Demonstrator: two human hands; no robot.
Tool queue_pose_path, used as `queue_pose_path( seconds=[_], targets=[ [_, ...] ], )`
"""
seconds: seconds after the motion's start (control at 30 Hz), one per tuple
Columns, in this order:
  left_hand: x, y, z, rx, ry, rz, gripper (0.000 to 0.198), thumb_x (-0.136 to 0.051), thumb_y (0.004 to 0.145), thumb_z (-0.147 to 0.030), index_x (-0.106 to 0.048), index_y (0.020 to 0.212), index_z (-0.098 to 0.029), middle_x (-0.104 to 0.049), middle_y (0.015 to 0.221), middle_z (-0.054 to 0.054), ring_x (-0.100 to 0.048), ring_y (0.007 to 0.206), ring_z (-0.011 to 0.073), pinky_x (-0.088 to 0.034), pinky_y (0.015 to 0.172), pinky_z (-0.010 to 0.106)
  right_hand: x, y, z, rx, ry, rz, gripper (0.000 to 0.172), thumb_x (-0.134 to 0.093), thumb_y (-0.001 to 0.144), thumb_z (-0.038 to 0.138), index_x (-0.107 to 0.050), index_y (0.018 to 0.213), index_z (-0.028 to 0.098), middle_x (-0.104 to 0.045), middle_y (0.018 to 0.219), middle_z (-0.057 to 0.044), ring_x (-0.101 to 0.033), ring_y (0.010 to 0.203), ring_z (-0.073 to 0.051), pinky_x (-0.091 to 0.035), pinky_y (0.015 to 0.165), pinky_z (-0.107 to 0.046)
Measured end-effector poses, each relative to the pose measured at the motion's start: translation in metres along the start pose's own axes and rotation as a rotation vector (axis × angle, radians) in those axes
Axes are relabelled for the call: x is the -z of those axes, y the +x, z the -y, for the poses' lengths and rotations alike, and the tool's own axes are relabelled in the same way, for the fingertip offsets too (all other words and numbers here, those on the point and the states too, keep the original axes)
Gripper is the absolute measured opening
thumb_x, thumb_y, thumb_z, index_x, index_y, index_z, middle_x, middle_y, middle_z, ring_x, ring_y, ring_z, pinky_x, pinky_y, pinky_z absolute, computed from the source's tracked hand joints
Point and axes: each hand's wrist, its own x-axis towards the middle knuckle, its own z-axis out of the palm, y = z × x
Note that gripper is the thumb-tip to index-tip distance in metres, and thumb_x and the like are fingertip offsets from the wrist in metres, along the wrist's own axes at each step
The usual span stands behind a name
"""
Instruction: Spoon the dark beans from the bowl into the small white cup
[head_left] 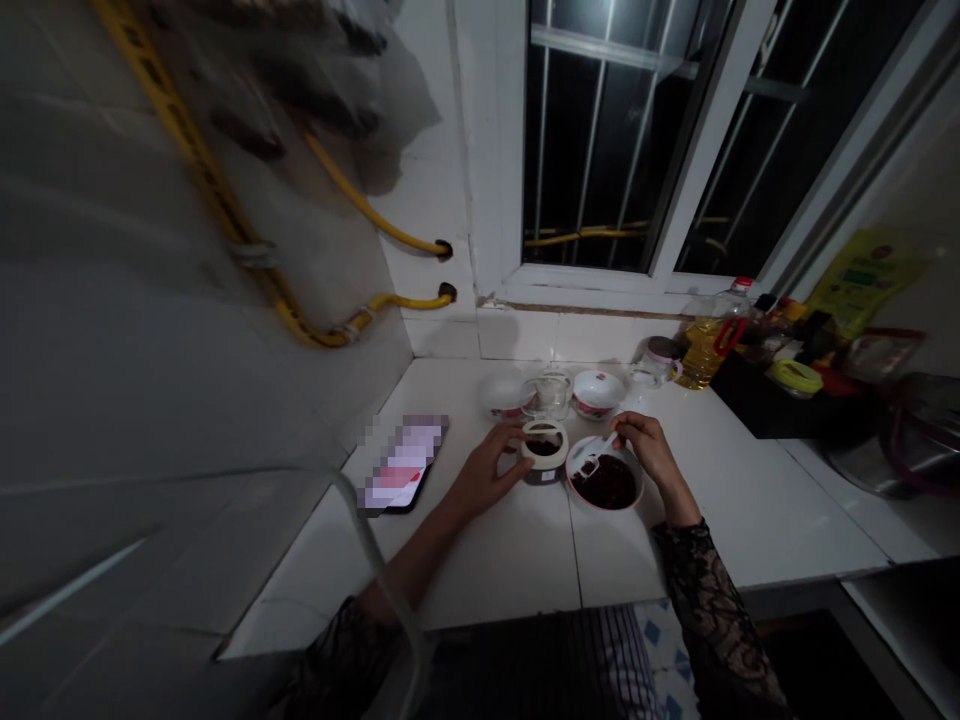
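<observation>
My left hand [491,468] holds a small jar [545,470] by its pale rim, thumb and fingers on its left side; dark contents show through the open top. In my right hand [651,448] is the handle of a white spoon [592,462], its head over the left part of a white bowl [637,492]. Dark red-brown food [609,484] lies in this bowl, just right of the jar. Behind them stand a white bowl with a red pattern [598,392], a clear glass container [551,394] and another bowl [504,396].
A phone [405,465] lies on the white counter [517,560] at the left. Toward the back right are a lidded glass jar [656,362], an oil bottle [705,350], a dark tray of condiments [780,400] and a metal pot [885,450]. A pale cable [375,550] hangs in the left foreground.
</observation>
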Motion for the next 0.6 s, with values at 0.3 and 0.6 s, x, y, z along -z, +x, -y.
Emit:
queue_pose_path(
  seconds=[0.3,0.6],
  targets=[
    [0.001,0.0,0.0,0.002,-0.004,0.008,0.027,-0.064,0.091,-0.036,-0.06,0.114,-0.023,-0.062,0.13,0.013,-0.064,0.121,0.0262,-0.062,0.087,0.038,0.0,0.004,0.003,0.017,0.099,-0.098,0.016,-0.058,0.067,0.037,-0.062,0.072,0.022,-0.058,0.052,0.001,-0.056,0.056,-0.018,-0.047,0.067,-0.033],
    [0.001,0.0,-0.001,-0.003,-0.009,0.002,0.025,-0.064,0.091,-0.035,-0.06,0.113,-0.023,-0.062,0.13,0.012,-0.063,0.12,0.0258,-0.061,0.087,0.038,-0.044,-0.017,0.02,0.614,-0.37,-0.038,0.021,-0.047,0.095,0.029,-0.067,0.093,0.024,-0.071,0.084,-0.007,-0.062,0.088,-0.025,-0.043,0.097,-0.044]
  ],
)
